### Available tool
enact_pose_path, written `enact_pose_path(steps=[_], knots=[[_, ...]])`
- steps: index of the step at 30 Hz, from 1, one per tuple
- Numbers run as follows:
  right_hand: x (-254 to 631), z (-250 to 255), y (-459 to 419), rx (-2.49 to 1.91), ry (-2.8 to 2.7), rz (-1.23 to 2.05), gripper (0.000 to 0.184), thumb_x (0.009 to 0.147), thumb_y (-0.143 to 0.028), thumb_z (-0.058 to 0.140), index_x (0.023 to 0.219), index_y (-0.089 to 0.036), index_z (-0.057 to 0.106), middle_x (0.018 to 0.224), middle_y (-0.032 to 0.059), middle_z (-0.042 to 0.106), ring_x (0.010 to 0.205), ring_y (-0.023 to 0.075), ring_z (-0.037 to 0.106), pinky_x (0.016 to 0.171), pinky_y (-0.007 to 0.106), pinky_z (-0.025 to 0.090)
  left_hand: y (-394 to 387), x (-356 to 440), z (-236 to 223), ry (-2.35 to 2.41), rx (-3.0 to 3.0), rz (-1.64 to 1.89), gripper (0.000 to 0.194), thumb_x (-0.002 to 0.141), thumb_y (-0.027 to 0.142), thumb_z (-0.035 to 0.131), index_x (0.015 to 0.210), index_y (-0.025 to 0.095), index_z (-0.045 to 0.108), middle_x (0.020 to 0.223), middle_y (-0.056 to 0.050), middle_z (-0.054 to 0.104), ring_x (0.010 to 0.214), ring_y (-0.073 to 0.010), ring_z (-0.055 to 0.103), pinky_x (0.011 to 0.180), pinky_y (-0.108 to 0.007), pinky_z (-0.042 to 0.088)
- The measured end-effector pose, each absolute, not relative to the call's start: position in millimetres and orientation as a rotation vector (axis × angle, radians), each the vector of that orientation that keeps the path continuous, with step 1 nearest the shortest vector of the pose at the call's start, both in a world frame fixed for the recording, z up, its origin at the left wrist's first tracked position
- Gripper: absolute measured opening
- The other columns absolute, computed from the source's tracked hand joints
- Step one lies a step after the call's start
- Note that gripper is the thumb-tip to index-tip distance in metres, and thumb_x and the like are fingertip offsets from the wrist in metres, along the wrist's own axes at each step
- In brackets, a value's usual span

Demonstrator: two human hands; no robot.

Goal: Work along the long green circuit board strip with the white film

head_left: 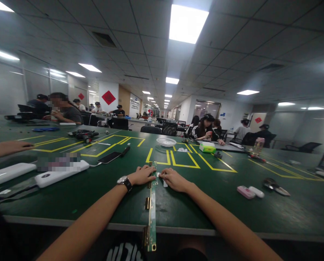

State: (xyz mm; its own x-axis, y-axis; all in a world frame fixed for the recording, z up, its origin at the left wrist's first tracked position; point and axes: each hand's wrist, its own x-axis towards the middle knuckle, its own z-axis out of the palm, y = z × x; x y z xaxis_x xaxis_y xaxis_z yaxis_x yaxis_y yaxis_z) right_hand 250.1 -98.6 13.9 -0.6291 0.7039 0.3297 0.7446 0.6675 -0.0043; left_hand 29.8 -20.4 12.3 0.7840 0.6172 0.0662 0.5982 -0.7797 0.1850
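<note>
A long, narrow green circuit board point(152, 206) with gold-coloured flaps along its left side runs lengthwise in front of me. Its near end sticks out past the table edge. My left hand point(142, 175), with a watch on the wrist, is closed on the far part of the board, thumb and fingers at its left edge. Opposite it, my right hand point(175, 180) has its fingers pinched together close to the board's right edge. A small white piece point(165, 183) shows at those fingertips; its kind is too small to make out.
On the green table point(96, 203) lie white power strips point(61, 174), a phone point(110, 156), a white plate point(166, 141), a tissue pack point(207, 147), a pink case point(245, 192) and scissors-like tool point(276, 186). Another person's hand point(9, 148) reaches in at left.
</note>
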Motion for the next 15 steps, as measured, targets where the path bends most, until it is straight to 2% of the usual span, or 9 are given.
enact_pose_path(steps=[7, 15], knots=[[252.0, 14.1, -94.4, -1.063, -2.614, -0.117, 0.039, 0.091, -0.014, 0.037, 0.123, -0.019, 0.058, 0.118, 0.0103, 0.058, 0.106, 0.0195, 0.051, 0.096, 0.036, 0.037, -19.5, 29.4, 13.7, 0.943, 2.814, 0.129, 0.045, 0.095, 0.047, 0.037, 0.138, 0.036, 0.034, 0.149, -0.003, 0.030, 0.131, -0.0296, 0.026, 0.099, -0.052, 0.023], [251.2, 14.1, -94.2, -1.018, -2.622, -0.117, 0.040, 0.088, -0.009, 0.039, 0.122, -0.019, 0.058, 0.119, 0.0097, 0.059, 0.106, 0.0182, 0.052, 0.097, 0.035, 0.035, -17.1, 30.2, 11.1, 0.924, 2.827, 0.113, 0.046, 0.095, 0.044, 0.035, 0.140, 0.034, 0.034, 0.151, -0.003, 0.025, 0.131, -0.0301, 0.026, 0.099, -0.053, 0.022]])
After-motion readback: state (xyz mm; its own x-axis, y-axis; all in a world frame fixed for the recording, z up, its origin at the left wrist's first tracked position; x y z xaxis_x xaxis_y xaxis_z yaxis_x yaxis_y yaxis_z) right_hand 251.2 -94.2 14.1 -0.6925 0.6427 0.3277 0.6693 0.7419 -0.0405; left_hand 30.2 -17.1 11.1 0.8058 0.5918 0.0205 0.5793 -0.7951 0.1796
